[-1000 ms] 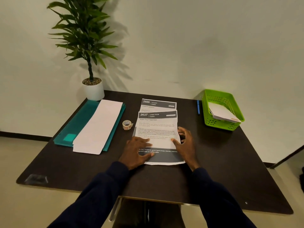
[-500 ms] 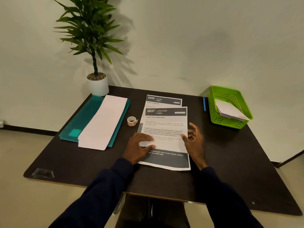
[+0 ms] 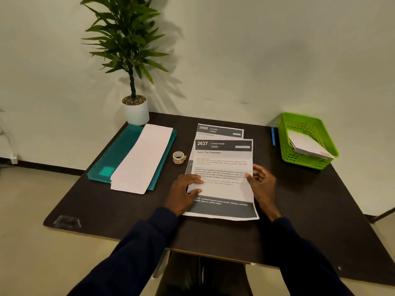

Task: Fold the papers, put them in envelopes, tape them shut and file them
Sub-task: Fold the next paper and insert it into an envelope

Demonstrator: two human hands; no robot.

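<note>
A white printed sheet headed 2637 (image 3: 223, 167) lies at the centre of the dark square table (image 3: 320, 210), overlapping a second printed sheet headed 2666 (image 3: 220, 130) above it. The left hand (image 3: 184, 194) presses flat, fingers spread, on its left edge; the right hand (image 3: 261, 184) curls loosely at its right edge, gripping nothing. A small tape roll (image 3: 178, 157) stands just left. White long envelopes (image 3: 142, 159) rest on a teal plastic folder (image 3: 119, 152) at left. The green mesh basket (image 3: 307, 142) sits at the right edge, bare tabletop below it.
</note>
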